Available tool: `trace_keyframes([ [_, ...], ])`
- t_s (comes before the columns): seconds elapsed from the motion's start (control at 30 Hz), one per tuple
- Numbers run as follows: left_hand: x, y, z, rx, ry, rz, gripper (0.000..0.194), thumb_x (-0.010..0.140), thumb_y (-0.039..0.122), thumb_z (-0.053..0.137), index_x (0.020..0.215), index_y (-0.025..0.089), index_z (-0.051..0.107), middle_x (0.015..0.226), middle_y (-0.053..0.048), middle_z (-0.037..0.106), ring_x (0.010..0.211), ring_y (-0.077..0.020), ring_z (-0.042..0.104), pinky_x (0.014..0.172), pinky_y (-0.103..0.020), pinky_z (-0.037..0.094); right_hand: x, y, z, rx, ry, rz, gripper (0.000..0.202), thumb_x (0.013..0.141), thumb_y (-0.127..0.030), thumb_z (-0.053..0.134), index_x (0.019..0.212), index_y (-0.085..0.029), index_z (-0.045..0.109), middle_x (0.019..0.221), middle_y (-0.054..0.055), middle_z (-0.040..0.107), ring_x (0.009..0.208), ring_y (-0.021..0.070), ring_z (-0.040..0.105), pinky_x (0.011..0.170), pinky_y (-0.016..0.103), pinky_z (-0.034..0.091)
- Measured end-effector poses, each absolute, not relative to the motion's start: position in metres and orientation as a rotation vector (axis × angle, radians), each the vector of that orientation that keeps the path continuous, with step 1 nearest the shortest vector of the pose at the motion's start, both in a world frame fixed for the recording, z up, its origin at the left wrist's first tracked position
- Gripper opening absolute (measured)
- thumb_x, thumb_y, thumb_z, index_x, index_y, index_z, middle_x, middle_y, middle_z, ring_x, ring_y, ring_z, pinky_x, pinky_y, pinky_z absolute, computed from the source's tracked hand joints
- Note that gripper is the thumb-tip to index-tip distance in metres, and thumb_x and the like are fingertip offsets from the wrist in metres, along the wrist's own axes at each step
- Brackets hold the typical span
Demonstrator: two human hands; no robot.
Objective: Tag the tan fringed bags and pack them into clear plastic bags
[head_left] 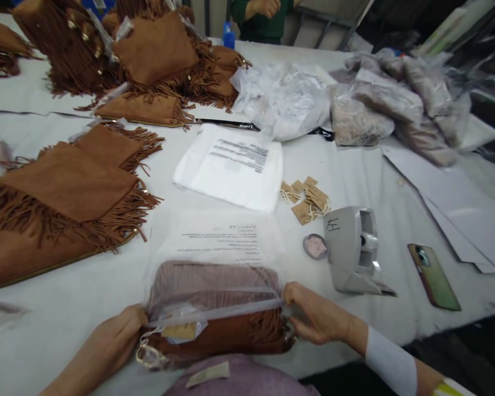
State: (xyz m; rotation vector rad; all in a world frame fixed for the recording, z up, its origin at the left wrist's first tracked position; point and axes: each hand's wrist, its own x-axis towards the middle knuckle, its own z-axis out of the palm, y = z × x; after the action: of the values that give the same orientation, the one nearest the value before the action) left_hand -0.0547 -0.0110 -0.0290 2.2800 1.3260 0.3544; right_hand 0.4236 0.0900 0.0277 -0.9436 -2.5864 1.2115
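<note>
Below, white-covered table [350, 179], half-bagged brown pouch [231, 333], green-clad person [266, 26] beyond

Dispenser [343, 254] obstructs beyond right hand [319, 314]; gap before phone [435, 278].

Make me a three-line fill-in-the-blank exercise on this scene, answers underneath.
1. The left hand and the ____ hand hold the edge of a clear plastic bag.
2. The fringed pouch, only partly inside it, is coloured ____.
3. Farther right in the picture than the grey device lies a ____.

Missing words: right; brown; phone.
</note>
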Motion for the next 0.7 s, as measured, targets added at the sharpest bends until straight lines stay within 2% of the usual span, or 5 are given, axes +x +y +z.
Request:
trace_keyframes([
  [0.17, -0.066, -0.029, -0.01, 2.34, 1.235, 0.201, 0.044, 0.084, 0.022, 0.052, 0.127, 0.028, 0.046, 0.121, -0.007, 0.063, 0.109, -0.0222, 0.061, 0.094, -0.032, 0.052, 0.433, 0.077, 0.033, -0.66, -2.836, 1.098, 0.023, 0.084, -0.04, 0.056, 0.094, -0.02, 0.057, 0.103, 0.01, 0.06, 0.105, 0.0229, 0.052, 0.099, 0.047, 0.039],
  [0.33, -0.069, -0.046, -0.012, 2.391, 1.267, 0.178, 0.062, 0.078, 0.036, 0.065, 0.136, 0.028, 0.041, 0.127, -0.005, 0.062, 0.112, -0.0246, 0.06, 0.094, -0.032, 0.053, 0.433, 0.067, 0.024, -0.707, -2.827, 0.94, 0.018, 0.092, -0.035, 0.049, 0.087, -0.021, 0.058, 0.098, 0.007, 0.062, 0.104, 0.019, 0.054, 0.102, 0.044, 0.037],
  [0.43, -0.064, -0.047, -0.025, 2.412, 1.309, 0.26, 0.045, 0.082, 0.04, 0.063, 0.124, 0.029, 0.051, 0.118, -0.004, 0.066, 0.105, -0.0234, 0.064, 0.088, -0.03, 0.055, 0.431, 0.064, 0.015, -0.779, -2.764, 0.873, 0.018, 0.092, -0.034, 0.05, 0.084, -0.02, 0.057, 0.09, 0.005, 0.062, 0.097, 0.0174, 0.056, 0.099, 0.042, 0.04],
  [0.53, -0.056, -0.047, -0.035, 2.364, 1.346, 0.356, 0.024, 0.088, 0.032, 0.054, 0.111, 0.027, 0.057, 0.11, -0.006, 0.068, 0.1, -0.0228, 0.064, 0.087, -0.031, 0.054, 0.427, 0.057, 0.007, -0.825, -2.677, 0.79, 0.014, 0.091, -0.029, 0.052, 0.081, -0.02, 0.057, 0.088, 0.004, 0.063, 0.093, 0.0167, 0.058, 0.097, 0.041, 0.043],
  [0.7, -0.042, -0.042, -0.028, 2.164, 1.391, 0.402, 0.012, 0.091, 0.018, 0.044, 0.094, 0.022, 0.056, 0.093, -0.006, 0.065, 0.091, -0.019, 0.062, 0.084, -0.031, 0.052, 0.427, 0.047, -0.005, -0.813, -2.634, 0.6, 0.005, 0.086, -0.017, 0.058, 0.087, -0.021, 0.06, 0.094, 0.005, 0.068, 0.098, 0.0184, 0.062, 0.098, 0.039, 0.046],
])
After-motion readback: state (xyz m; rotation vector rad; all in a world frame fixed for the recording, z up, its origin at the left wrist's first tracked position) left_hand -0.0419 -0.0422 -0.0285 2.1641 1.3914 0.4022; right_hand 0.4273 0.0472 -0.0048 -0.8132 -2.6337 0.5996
